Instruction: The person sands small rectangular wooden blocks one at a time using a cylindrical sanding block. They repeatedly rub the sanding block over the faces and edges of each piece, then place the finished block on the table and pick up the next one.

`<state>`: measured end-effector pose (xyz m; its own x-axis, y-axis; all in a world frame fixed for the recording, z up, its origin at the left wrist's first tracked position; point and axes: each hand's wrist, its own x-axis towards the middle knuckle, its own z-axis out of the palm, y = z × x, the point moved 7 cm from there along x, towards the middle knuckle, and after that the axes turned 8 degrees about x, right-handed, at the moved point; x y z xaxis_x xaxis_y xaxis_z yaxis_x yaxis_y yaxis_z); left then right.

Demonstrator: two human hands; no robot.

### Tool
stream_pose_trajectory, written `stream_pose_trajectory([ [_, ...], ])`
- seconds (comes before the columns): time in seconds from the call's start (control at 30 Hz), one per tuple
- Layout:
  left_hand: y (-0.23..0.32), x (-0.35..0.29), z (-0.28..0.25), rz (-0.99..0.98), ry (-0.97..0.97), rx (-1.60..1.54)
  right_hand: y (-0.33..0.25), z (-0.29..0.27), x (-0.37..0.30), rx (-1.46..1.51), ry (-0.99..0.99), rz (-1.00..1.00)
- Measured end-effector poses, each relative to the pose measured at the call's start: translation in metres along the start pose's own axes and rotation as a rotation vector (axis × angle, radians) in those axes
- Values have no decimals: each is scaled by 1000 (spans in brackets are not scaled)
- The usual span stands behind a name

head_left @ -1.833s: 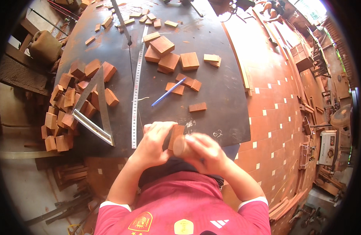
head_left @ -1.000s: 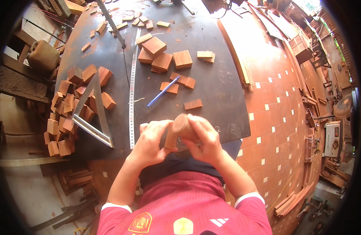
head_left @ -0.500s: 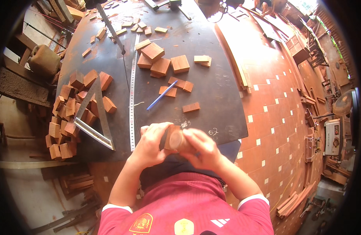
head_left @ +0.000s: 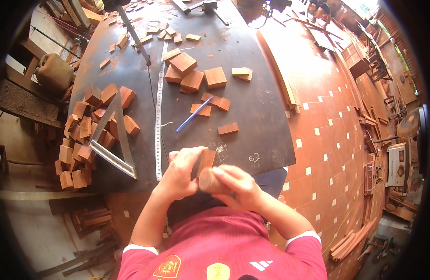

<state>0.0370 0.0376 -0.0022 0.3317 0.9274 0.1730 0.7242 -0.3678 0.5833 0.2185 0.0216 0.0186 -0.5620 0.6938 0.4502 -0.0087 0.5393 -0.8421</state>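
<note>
Apparently working the reddish wooden block (head_left: 206,161) against a round-ended wooden piece (head_left: 209,181), both by the dark table's (head_left: 271,126) near edge; the next move calls for a steady block. My left hand (head_left: 181,172) grips the block, my right (head_left: 240,186) closes round the piece; can't tell whether they touch.

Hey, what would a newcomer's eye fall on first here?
By the near edge of the table, probably the left hand holding a wooden block and the right hand a rounded piece. Then the heap of reddish-brown blocks on the left, a metal triangle lying partly over it, and the blue pen near the middle.
</note>
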Motion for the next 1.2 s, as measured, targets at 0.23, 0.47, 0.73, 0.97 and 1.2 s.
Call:
stream_pose_trajectory([
  [0.23, 5, 0, -2, -14, -20, -46, 15, -21, 21, -106, 107, 13],
  [0.47, 4, 2, -1, -2, -28, -40, 25, -30, 19, -142, 84, 116],
  [0.73, 3, 0, 4, 15, 3, -14, 17, -22, 8, -151, 45, 8],
  [0.97, 0, -1, 6, 25, -47, -26, 4, -4, 2, 10, 19, 19],
  [1.2, 7, 1, 3, 15, -15, -46, 6, -16, 10, -64, 114, -3],
])
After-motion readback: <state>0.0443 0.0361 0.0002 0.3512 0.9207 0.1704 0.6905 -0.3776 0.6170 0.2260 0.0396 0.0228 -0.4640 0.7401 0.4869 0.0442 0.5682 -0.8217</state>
